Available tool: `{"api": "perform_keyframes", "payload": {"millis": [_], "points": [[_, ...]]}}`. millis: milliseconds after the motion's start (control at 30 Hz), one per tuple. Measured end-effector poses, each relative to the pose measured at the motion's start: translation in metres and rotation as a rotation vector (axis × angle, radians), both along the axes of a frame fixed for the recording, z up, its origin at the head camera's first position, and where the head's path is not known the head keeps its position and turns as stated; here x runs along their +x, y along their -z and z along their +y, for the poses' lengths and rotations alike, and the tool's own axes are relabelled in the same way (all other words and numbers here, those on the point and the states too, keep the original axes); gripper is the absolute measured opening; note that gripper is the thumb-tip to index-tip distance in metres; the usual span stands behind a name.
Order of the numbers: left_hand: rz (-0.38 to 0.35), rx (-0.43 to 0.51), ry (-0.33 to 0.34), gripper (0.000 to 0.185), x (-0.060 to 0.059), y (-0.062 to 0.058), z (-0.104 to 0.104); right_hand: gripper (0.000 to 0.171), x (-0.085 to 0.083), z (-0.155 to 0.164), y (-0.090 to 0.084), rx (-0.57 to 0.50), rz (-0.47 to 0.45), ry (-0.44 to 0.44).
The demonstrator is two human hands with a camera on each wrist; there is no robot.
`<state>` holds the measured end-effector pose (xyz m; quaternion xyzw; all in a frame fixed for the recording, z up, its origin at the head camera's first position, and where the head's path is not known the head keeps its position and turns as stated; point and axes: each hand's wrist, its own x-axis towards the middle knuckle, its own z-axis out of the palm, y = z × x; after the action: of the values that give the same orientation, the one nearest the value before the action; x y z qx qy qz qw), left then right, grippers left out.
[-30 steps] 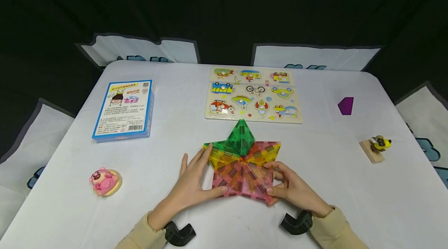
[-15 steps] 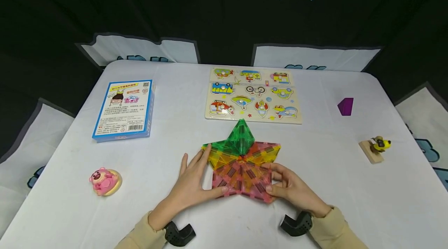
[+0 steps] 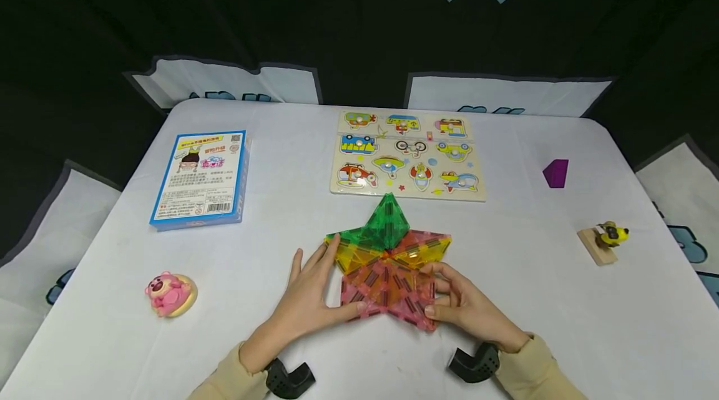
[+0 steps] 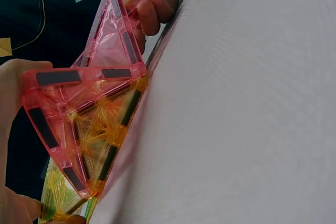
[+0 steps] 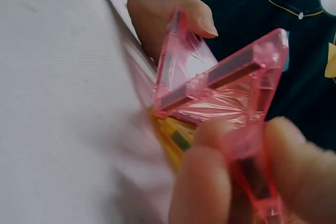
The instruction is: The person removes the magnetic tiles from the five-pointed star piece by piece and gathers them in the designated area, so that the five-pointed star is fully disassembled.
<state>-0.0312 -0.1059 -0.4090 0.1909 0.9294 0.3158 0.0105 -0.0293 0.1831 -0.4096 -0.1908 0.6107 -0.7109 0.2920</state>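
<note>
A flat star of translucent magnetic tiles (image 3: 387,263) lies on the white table (image 3: 269,250), with a small green pyramid (image 3: 387,225) raised at its far point. My left hand (image 3: 312,300) lies beside the star's left side with straight fingers along the yellow tile and the thumb against a pink tile's corner. My right hand (image 3: 463,306) pinches the lower right pink tile. In the left wrist view the pink tiles (image 4: 105,56) tilt up off the cloth. The right wrist view has the fingers (image 5: 210,182) curled on the pink tile (image 5: 220,93).
A blue box (image 3: 201,178) lies at the left and a wooden vehicle puzzle board (image 3: 407,153) sits behind the star. A pink bear toy (image 3: 168,294) is at the front left. A purple block (image 3: 556,173) and a yellow figure on a wooden block (image 3: 603,239) are at the right.
The right hand has crept slightly left and the near pink tiles have shifted a little with it. The left hand stays where it was.
</note>
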Motion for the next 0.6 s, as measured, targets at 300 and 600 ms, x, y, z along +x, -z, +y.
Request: {"api": "perform_keyframes", "payload": {"millis": [300, 600], "points": [[0.013, -0.002, 0.000, 0.108, 0.002, 0.001, 0.000, 0.052, -0.002, 0.007, -0.002, -0.073, -0.037, -0.047], [0.004, 0.005, 0.001, 0.108, 0.000, 0.001, 0.001, 0.050, -0.003, 0.012, -0.008, -0.099, -0.011, 0.009]]}}
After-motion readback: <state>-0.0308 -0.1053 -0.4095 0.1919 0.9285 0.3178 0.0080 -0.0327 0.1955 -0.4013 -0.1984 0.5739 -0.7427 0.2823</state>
